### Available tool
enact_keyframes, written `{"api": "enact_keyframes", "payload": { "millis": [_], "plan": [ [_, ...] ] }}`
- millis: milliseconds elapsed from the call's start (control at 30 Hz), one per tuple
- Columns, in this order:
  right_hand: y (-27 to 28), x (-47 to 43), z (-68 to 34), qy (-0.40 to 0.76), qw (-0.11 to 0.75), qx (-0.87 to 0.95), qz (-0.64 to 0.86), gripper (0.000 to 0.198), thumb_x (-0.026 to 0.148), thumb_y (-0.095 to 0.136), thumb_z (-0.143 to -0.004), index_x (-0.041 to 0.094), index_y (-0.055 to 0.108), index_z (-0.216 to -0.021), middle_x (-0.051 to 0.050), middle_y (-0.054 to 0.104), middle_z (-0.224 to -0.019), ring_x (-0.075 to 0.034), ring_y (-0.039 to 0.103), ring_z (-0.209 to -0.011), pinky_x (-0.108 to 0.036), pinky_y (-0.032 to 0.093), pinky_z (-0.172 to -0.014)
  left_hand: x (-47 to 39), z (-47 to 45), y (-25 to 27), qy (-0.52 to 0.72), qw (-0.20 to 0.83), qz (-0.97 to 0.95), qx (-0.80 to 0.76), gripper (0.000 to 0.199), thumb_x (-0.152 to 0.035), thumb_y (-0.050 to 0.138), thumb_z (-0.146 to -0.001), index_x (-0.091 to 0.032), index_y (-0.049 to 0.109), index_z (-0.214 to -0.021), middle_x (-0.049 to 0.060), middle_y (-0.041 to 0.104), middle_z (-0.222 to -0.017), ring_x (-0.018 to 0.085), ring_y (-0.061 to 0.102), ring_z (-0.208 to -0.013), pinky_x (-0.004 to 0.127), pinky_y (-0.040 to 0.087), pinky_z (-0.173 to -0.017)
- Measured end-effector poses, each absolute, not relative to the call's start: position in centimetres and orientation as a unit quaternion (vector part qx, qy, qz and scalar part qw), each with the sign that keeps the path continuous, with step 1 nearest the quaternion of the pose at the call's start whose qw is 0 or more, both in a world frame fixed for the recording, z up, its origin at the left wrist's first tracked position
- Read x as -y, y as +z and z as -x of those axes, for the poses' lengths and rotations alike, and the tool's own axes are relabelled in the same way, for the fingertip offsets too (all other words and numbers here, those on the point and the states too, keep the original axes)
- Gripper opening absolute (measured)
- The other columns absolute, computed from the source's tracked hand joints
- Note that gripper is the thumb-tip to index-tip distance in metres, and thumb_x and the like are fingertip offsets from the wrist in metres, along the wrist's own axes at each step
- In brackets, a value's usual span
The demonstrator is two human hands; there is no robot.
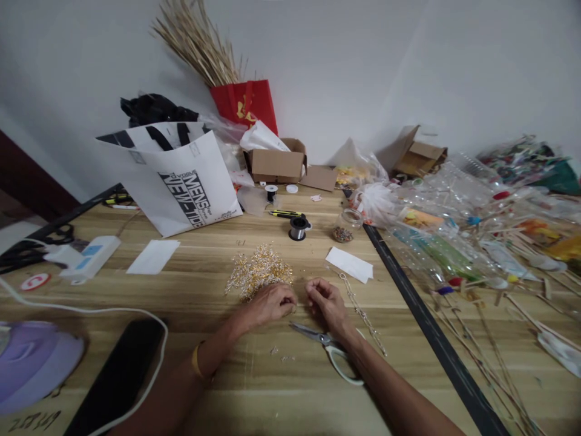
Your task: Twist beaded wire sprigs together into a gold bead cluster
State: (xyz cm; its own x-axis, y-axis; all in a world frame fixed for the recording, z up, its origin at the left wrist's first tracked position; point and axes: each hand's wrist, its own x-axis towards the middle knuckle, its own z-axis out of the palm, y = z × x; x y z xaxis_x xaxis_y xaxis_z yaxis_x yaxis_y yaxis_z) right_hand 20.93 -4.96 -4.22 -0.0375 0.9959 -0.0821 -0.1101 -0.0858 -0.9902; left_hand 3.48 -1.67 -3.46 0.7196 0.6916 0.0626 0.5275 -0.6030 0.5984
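Note:
My left hand (pixel 272 301) rests at the front edge of a heap of small gold and silver beads or links (pixel 258 266). Its fingers are curled in, and whatever they pinch is too small to make out. Close by on the right, my right hand (pixel 327 303) has its thumb and fingertips pressed together; any small piece in them cannot be made out. Under my right wrist lie scissors (pixel 336 357) with pale handles, blades pointing left. A beaded chain (pixel 361 312) stretches along the table beside the right forearm. A few loose bits (pixel 274 350) lie nearer me.
Behind the heap stand a wire spool (pixel 298 228), a yellow-black cutter (pixel 287 214) and a jar of beads (pixel 344 231). White paper (pixel 349 264) lies right. A white bag (pixel 181 181), power strip (pixel 93 257) and black phone-like slab (pixel 120 375) occupy the left. Plastic-wrapped goods (pixel 436 242) crowd the right.

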Motion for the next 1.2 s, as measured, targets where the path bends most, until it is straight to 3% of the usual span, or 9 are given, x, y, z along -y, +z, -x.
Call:
{"api": "enact_keyframes", "payload": {
  "millis": [800, 1200],
  "plan": [
    [-4.90, 4.79, -21.06, 0.564, 0.494, 0.459, 0.477, 0.033, 0.048, 0.064, -0.070, 0.018, 0.052, -0.071, 0.007, 0.046, -0.047, -0.006, 0.037, -0.037, -0.017, 0.030, -0.036, 1.06, -3.08, -3.54, 0.156, 0.297, -0.872, -0.357, 0.015, -0.021, 0.054, -0.080, -0.017, 0.068, -0.077, 0.003, 0.067, -0.075, 0.014, 0.057, -0.070, 0.021, 0.039, -0.065],
    [-4.53, 4.88, -21.02, 0.559, 0.492, 0.460, 0.483, 0.034, 0.049, 0.064, -0.070, 0.018, 0.051, -0.070, 0.007, 0.045, -0.047, -0.006, 0.036, -0.037, -0.017, 0.028, -0.036, 1.70, -3.25, -3.49, 0.123, 0.277, -0.889, -0.344, 0.013, -0.015, 0.058, -0.073, -0.018, 0.069, -0.079, 0.002, 0.067, -0.078, 0.014, 0.057, -0.072, 0.021, 0.038, -0.065]
  ]
}}
